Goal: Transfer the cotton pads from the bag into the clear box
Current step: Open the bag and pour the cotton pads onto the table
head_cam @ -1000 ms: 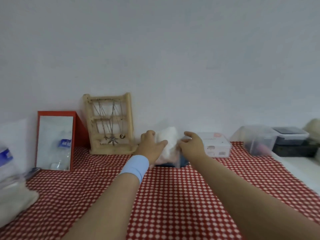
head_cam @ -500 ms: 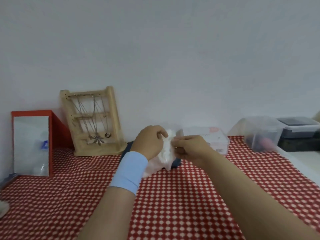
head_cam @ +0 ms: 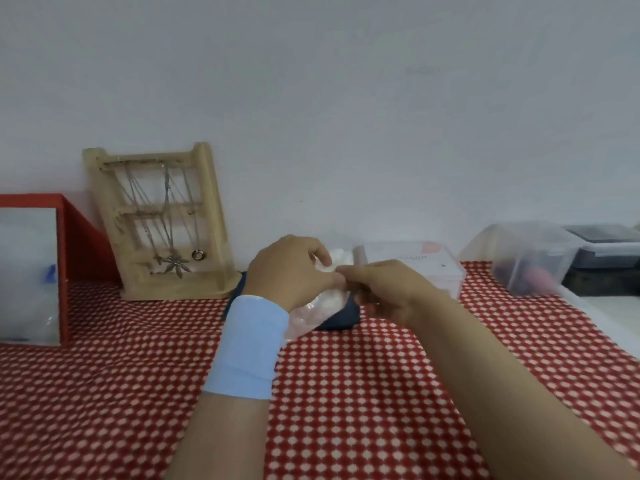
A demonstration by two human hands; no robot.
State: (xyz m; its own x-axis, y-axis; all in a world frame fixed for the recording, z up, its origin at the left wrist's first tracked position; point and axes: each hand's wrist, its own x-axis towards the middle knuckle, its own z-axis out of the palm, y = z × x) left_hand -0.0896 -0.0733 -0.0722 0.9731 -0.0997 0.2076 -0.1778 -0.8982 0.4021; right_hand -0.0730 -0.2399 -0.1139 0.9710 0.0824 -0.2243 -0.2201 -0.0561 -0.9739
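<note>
The step in hand looks like opening the bag point(head_cam: 318, 310), and it is best done by drawing its mouth apart evenly with both pinches rather than tearing, holding the mouth upward so nothing spills onto the checked surface point(head_cam: 346, 393). The left hand point(head_cam: 294, 271), with a pale blue wristband point(head_cam: 247, 348) below it, has its fingers curled over the top of the bag. The right hand point(head_cam: 388, 292) pinches the same top edge, thumb and forefinger meeting the left fingertips. The bag is thin, clear and crinkled, slack below the left hand, and its lower end rests on a dark blue object point(head_cam: 341, 320) under the two hands. The white cotton pads point(head_cam: 341, 261) show as a soft mass just beyond the fingertips. The clear box point(head_cam: 433, 268) sits just behind the right hand. Its lid seems to be on, so it probably needs opening before the pads go in.
</note>
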